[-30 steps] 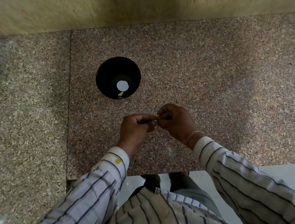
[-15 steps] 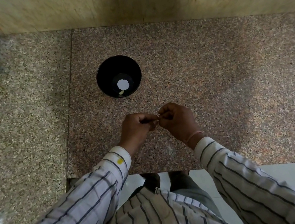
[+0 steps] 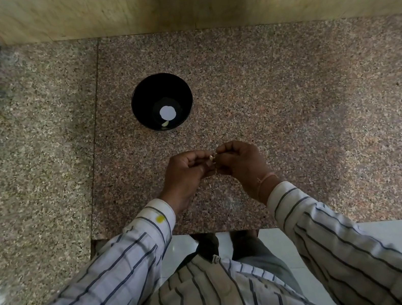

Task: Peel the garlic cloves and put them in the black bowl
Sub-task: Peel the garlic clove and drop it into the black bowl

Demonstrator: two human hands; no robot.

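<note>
Granite counter (image 3: 294, 109) is seen beneath both hands. A small pale garlic clove (image 3: 212, 156) is pinched between the curled fingertips of the left hand (image 3: 187, 172) and the right hand (image 3: 239, 163), which meet knuckle to knuckle. The black bowl (image 3: 140, 104) is set beyond the hands, apart from them, with one pale piece (image 3: 165, 123) lying inside.

Glossy black bowl (image 3: 160, 89), speckled granite counter (image 3: 292, 98)
</note>
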